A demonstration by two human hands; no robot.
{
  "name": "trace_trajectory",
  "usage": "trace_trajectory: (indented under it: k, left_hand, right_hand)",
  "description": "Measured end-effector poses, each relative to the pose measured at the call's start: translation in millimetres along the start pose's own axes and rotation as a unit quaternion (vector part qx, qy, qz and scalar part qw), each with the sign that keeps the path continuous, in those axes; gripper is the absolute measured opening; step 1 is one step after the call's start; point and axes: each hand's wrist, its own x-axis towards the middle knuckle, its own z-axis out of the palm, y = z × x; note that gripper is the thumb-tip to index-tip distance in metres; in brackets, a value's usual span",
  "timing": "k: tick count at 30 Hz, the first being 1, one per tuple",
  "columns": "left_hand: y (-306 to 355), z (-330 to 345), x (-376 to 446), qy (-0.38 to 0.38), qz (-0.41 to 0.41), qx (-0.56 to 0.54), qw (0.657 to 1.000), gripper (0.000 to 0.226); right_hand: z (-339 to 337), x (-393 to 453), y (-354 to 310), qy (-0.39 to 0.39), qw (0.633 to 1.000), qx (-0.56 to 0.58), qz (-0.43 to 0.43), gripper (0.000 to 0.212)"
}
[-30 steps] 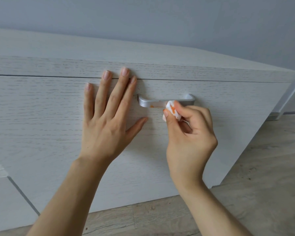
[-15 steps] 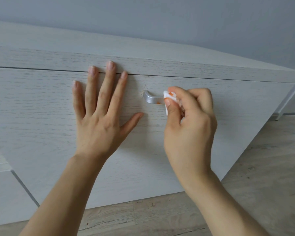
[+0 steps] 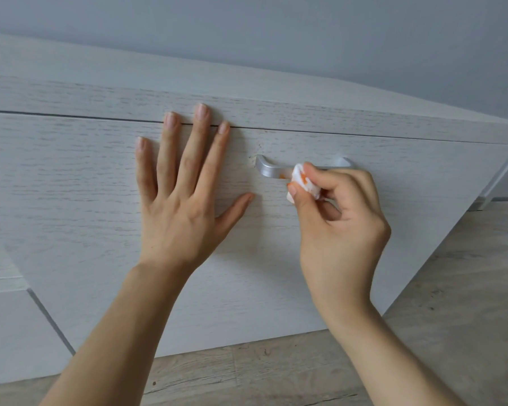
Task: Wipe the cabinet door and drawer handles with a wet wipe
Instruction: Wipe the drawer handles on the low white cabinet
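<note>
Head view looks down at a pale grey wall above a low white cabinet with a wood-grain finish, whose flat top runs back to the wall. Below the top edge, a thin dark gap separates the top board from the wide drawer front, which fills most of the frame and ends at its right edge near the upper right corner of the picture. A wooden plank floor shows along the bottom and right side, beneath the lower edge of the drawer front. At the far left, another white panel meets the drawer front along a slanted seam.

Two bare forearms reach up from the bottom of the frame. The left hand lies flat against the drawer front with its fingers straight and spread, its middle fingertip crossing the gap onto the top board, its thumb pointing toward the handle but apart from it. The right hand is curled, its thumb and forefinger pinching a small bunched white wipe that carries orange marks.

A silver metal handle sits on the drawer front just right of the left hand, close under the top gap. The wipe is pressed against the bar of the handle a little left of its middle, and the right hand's fingers hide part of the bar's right half. A small orange smear shows on the bar just beside the wipe, on its left.
</note>
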Motion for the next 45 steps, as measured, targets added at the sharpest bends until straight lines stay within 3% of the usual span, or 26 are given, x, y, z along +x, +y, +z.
trace_trajectory:
  k: [10,15,19,24,27,31,35,40,45]
  left_hand:
    - [1,1,-1,0.002,-0.002,-0.003,1.000,0.074]
    - [1,2,0,0.017,-0.007,-0.009,1.000,0.074]
    - [-2,0,0,0.029,0.004,-0.027,0.999,0.069]
    - [-1,0,0,0.034,0.003,-0.035,0.999,0.067]
    - [-1,0,0,0.031,0.006,-0.039,0.999,0.067]
    - [-4,1,-2,0.030,0.013,-0.049,0.998,0.065]
    - [-13,-2,-4,0.047,0.004,-0.058,0.997,0.060]
    - [-15,-1,-7,0.040,-0.014,-0.049,0.998,0.064]
    - [-17,-2,-6,0.035,-0.010,-0.051,0.998,0.063]
  right_hand:
    - [5,-4,7,0.056,0.996,0.067,0.029,0.014]
    - [16,-11,-1,-0.001,0.999,0.039,-0.031,0.010]
    - [8,-8,5,0.054,0.994,0.090,0.033,0.016]
    - [14,-10,0,0.005,0.999,0.030,-0.028,0.012]
    - [16,-8,-2,0.030,0.999,0.020,-0.019,0.014]
    - [13,-9,-6,0.006,0.999,0.011,-0.032,0.015]
    - [8,-5,-7,0.043,0.999,0.004,0.010,0.019]
    - [23,-9,-15,-0.013,0.996,-0.054,-0.076,0.018]
    - [21,-10,-14,0.030,0.999,-0.026,-0.029,0.017]
